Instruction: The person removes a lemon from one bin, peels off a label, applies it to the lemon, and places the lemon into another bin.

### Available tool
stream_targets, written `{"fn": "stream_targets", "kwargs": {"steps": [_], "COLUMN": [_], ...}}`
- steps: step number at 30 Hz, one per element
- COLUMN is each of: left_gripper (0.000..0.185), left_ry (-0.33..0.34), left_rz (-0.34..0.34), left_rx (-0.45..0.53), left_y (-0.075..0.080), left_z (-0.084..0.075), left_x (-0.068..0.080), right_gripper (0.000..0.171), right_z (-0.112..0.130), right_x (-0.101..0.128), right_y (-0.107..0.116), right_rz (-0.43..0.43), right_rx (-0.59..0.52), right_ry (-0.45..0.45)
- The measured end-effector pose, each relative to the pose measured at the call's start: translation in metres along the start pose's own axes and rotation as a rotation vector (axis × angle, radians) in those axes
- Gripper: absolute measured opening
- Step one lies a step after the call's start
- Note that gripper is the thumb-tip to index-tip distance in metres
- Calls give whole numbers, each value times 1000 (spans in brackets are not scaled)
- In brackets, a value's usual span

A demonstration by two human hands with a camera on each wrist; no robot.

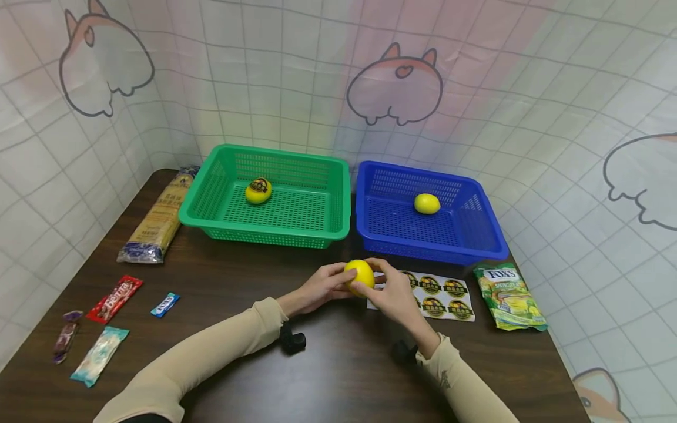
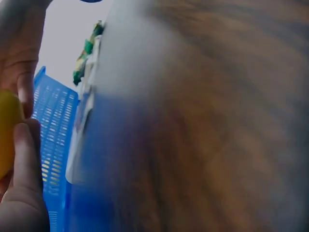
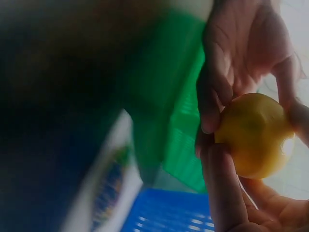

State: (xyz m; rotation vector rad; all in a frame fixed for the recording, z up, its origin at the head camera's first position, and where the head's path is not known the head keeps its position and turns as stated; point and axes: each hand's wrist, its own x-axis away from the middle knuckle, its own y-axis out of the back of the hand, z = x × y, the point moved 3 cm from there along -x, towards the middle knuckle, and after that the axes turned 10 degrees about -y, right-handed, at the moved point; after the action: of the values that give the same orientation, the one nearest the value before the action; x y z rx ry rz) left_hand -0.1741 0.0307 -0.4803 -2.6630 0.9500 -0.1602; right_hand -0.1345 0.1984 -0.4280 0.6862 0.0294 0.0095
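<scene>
I hold a yellow lemon [image 1: 360,274] between both hands, just above the dark wooden tabletop [image 1: 328,376] and in front of the gap between the two baskets. My left hand [image 1: 319,289] curls its fingers around the lemon's left side, and my right hand [image 1: 389,292] grips it from the right, fingertips pressed against the peel. In the right wrist view the lemon [image 3: 253,135] sits pinched among fingers [image 3: 212,96] of both hands.

Just under my right hand lies a white sheet of round dark stickers [image 1: 441,291], flat on the tabletop in front of the blue basket [image 1: 489,226]. That basket holds a plain lemon [image 1: 426,203]. The green basket [image 1: 211,202] to its left holds a lemon bearing a sticker [image 1: 258,190].

A green candy bag [image 1: 509,296] lies right of the sticker sheet. On the far left lie a long noodle packet [image 1: 156,220], a red snack bar [image 1: 114,299], a small blue wrapper [image 1: 165,304], a purple wrapper [image 1: 66,336] and a pale teal wrapper [image 1: 100,355].
</scene>
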Motion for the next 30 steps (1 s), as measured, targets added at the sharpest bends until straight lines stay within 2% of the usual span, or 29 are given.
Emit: {"fn": "stream_targets", "kwargs": {"steps": [4,8,12,16,20,25,30], "left_gripper": [50,53,52,51,52,53,52], "left_ry": [43,87,104,119,133,136,148], "left_rz": [-4,-37,-87,-117,-115,-95,-81], "left_rx": [-53,-73,-66,-43,-37,-60,-86], "left_y": [4,9,14,16,17,16,17], "left_z": [6,4,0,-2,-2,-4,-4], "left_x": [3,0,-2,-2,-2,-4,-4], "right_gripper": [54,42,34,31,32,20,19], "right_z": [-10,-19,-28,-42,-51,-52,-51], "right_x": [2,-6,-19,-25,-29,-31,-31], "right_y": [-6,7,23,27,23,18,16], "right_rz": [80,128,143,246,327,322,331], "right_rx": [4,37,192,358,413,452,451], "right_ry": [-27,-55,-22,-16,-76,-105,-110]}}
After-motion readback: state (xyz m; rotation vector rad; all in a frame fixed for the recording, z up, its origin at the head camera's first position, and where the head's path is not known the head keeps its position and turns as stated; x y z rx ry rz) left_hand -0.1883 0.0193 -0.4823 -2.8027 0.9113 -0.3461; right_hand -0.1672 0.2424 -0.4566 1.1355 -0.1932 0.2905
